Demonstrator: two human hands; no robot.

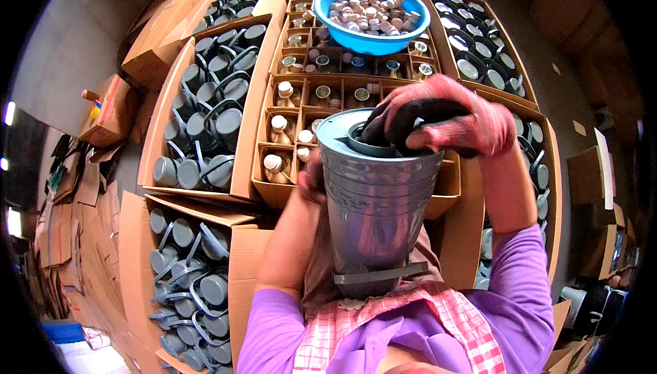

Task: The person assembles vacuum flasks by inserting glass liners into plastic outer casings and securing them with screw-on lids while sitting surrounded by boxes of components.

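A grey tapered plastic container [376, 203] stands tilted in front of my body, with a raised pattern round its side and a grey strap across its narrow lower end. Its wide light-grey top faces up and has a round collar [359, 145] in it. My right hand [438, 117], in a red glove with a dark palm, is closed over this collar, fingers curled at its rim. At the container's left side my left hand [313, 179] holds the wall; most of its fingers are hidden behind it.
Ahead is a divided carton [267, 134] of bottles, some with white caps. A blue basin [373, 45] of small caps rests across the dividers. Cartons of grey lidded pieces with loop handles [229, 121] flank both sides. Flattened cardboard [89, 237] lies at the left.
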